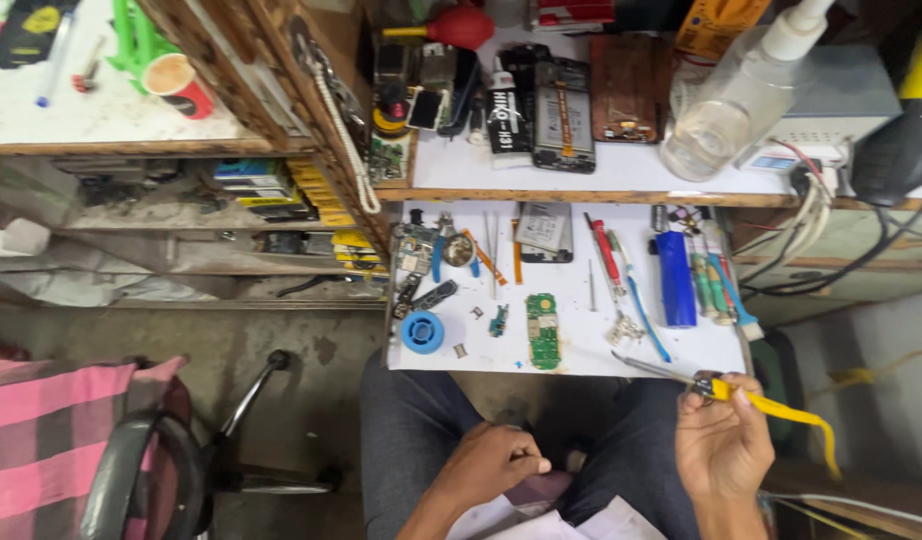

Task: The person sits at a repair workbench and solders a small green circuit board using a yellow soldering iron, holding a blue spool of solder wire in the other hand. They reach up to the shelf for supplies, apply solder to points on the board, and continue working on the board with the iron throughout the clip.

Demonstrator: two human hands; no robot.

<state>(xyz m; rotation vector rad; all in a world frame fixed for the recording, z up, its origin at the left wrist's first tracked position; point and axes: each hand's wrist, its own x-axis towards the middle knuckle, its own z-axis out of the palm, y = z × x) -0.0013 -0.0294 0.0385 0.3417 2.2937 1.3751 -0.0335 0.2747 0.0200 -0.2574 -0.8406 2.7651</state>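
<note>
My right hand holds a soldering iron with a yellow handle. Its metal tip points left over the front edge of the white work table. My left hand rests on my lap with fingers curled, near some white papers. It holds nothing that I can see. A green circuit board lies on the table near the front edge. A smaller board piece and a blue solder reel lie to its left.
Screwdrivers, tweezers, a blue lighter and brushes lie on the table's right half. The upper shelf carries phone parts, a glue tube and a clear spray bottle. A chair with pink checked cloth stands at left. Cables hang at right.
</note>
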